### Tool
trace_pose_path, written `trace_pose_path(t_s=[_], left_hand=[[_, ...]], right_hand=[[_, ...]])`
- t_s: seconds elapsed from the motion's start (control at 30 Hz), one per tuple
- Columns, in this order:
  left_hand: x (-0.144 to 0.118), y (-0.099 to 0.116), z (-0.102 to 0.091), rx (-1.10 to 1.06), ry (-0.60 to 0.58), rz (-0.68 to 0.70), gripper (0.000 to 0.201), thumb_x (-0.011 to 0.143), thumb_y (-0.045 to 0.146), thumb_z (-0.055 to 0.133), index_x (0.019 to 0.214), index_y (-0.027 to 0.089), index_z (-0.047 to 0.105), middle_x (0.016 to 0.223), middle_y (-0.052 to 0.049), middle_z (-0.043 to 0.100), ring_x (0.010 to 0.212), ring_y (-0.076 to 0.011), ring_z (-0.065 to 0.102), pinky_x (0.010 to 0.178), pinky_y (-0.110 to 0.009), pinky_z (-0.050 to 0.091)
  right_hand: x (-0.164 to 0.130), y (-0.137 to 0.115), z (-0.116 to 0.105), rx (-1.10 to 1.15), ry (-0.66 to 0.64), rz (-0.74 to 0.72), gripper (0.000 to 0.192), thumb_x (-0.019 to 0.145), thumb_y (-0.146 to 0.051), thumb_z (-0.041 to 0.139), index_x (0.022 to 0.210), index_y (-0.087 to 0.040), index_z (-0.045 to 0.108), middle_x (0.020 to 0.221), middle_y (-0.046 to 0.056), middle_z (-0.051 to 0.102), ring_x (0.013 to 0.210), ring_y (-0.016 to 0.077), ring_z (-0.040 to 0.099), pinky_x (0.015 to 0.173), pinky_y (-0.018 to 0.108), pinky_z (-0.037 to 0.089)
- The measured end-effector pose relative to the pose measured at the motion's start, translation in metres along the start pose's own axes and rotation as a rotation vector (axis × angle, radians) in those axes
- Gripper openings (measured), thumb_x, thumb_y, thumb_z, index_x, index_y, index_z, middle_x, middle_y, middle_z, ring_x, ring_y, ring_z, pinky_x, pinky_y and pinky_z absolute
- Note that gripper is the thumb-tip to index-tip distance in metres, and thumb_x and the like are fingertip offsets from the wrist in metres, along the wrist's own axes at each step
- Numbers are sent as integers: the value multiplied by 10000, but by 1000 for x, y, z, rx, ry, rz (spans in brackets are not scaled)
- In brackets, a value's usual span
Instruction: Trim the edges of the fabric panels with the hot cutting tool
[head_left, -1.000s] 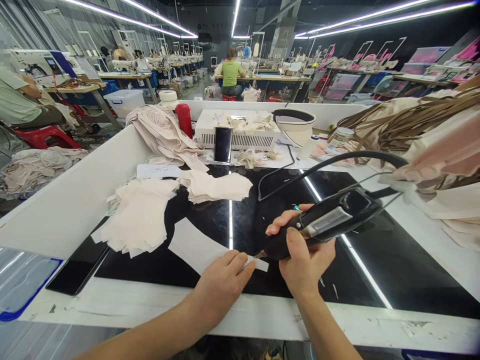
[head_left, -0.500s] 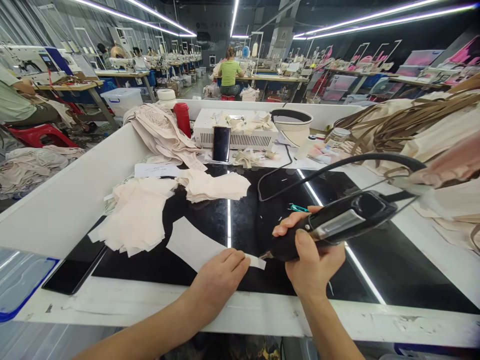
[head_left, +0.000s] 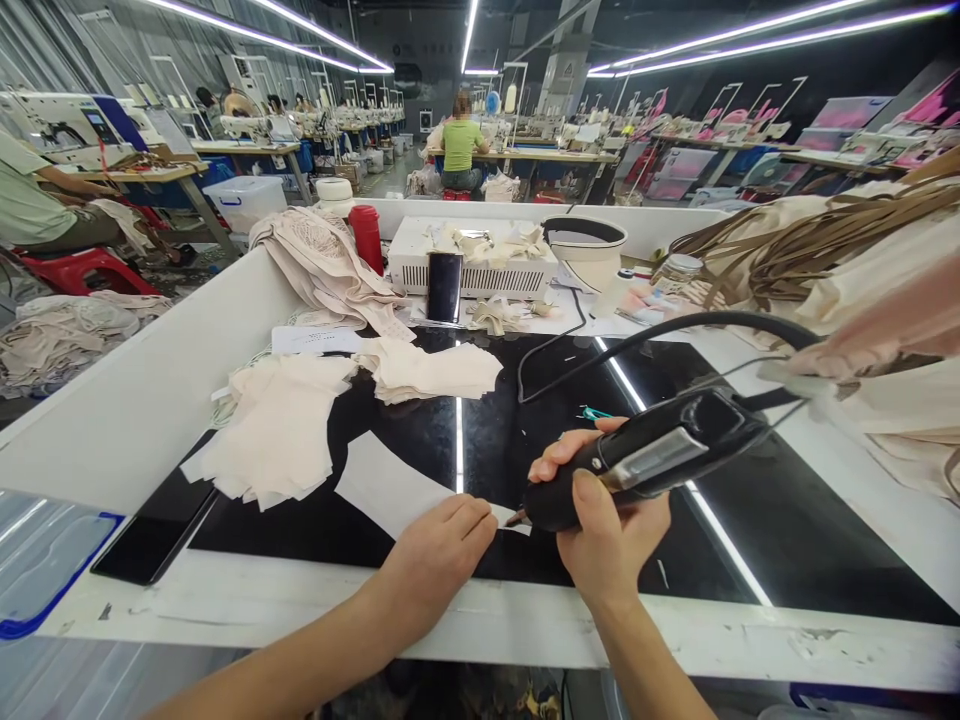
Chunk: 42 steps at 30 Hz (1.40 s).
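Observation:
My left hand (head_left: 439,560) has its fingers pressed together on a pale, curved fabric piece (head_left: 390,485), holding it on the black board (head_left: 720,400). The hand covers the middle of the piece, and its narrow right end sticks out beyond the fingers. In my right hand (head_left: 611,520) is a black corded handheld tool (head_left: 667,450) with a silver plate on its side. Its pointed metal tip meets the narrow fabric end, close beside my left fingertips. Stacks of cream cut pieces (head_left: 281,420) lie to the left of and behind the fabric.
A phone (head_left: 444,285) leans against a white vented box (head_left: 480,270). The tool's black cable (head_left: 570,345) loops across the board. Close on the right is another person's blurred arm (head_left: 885,330). Brown straps (head_left: 810,235) lie beyond it. A dark flat slab (head_left: 154,520) rests at left.
My right hand and the tool have shifted left, and the tip has moved further over the fabric's narrow end. My left hand stays nearly in place. The blurred arm at right has shifted slightly.

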<state>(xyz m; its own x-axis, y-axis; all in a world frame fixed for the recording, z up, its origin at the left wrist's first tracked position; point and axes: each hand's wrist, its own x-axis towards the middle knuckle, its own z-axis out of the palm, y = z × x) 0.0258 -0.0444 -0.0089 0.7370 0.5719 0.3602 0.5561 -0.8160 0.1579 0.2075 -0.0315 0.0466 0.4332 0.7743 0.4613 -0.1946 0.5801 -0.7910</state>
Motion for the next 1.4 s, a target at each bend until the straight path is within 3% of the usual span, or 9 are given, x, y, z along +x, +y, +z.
trace_pose_path(t_s=[0.33, 0.67, 0.87, 1.2, 1.4], left_hand=[[-1, -2, -4, 9, -29, 16, 333, 1058, -85, 486, 1268, 136, 620, 1232, -107, 783, 1119, -236, 785, 1041, -368, 691], [-13, 2, 5, 156, 126, -131, 449, 1061, -76, 380, 1425, 139, 534, 1265, -138, 771, 1161, -252, 802, 1048, -415, 704], [-11, 0, 1, 65, 49, -130, 470, 1030, -104, 408, 1382, 164, 565, 1238, -94, 773, 1132, -234, 781, 1061, -410, 692], [-12, -7, -11, -71, -47, -138, 344, 1055, -73, 546, 1257, 186, 650, 1278, -79, 763, 1167, -227, 761, 1036, -389, 691], [-11, -10, -15, -94, -49, -87, 291, 1072, -54, 568, 1205, 188, 659, 1217, -61, 765, 1107, -211, 773, 995, -352, 678]], right_hand=[[5, -6, -10, -1, 24, -39, 355, 918, -345, 914, 1206, -287, 715, 866, -32, 741, 654, 158, 691, 638, 343, 634], [-8, -10, -14, -54, 23, -36, 379, 930, -293, 904, 1254, -292, 707, 887, -26, 751, 701, 167, 714, 660, 333, 630], [-15, -15, -13, -98, 70, -23, 412, 908, -322, 927, 1246, -293, 694, 884, -25, 748, 699, 174, 714, 666, 347, 633], [-21, -18, -11, -106, 75, -22, 408, 919, -322, 929, 1252, -291, 696, 888, -24, 753, 709, 170, 722, 678, 343, 645], [-27, -22, -7, -115, 65, -12, 422, 915, -321, 927, 1263, -293, 690, 875, -18, 752, 701, 179, 727, 652, 342, 652]])
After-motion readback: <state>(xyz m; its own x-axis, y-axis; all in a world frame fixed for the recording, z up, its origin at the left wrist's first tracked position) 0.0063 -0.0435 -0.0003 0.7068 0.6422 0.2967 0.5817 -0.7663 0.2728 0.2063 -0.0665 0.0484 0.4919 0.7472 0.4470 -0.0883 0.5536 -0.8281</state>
